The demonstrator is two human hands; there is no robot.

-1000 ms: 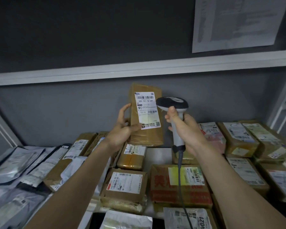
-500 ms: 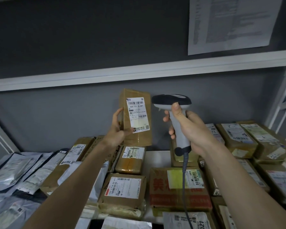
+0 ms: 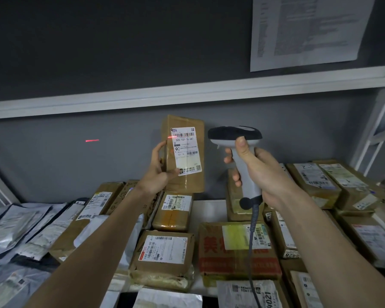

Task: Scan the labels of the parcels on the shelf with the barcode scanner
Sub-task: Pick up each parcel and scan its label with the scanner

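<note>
We count two hands: the left hand (image 3: 159, 172) and the right hand (image 3: 259, 172). There is one scanner (image 3: 238, 147), with one cord (image 3: 252, 232) hanging from it. One parcel (image 3: 183, 152) is raised above the shelf, bearing one white label (image 3: 186, 151). Two red laser streaks show, one on the wall (image 3: 92, 140) and one at the label's edge (image 3: 171, 137). One printed sheet (image 3: 307, 30) hangs on the wall. On the shelf we can make out about a dozen brown boxes (image 3: 165, 252) and at least five grey plastic mailers (image 3: 13, 227) (the edges cut some off, so neither total is firm).
</note>
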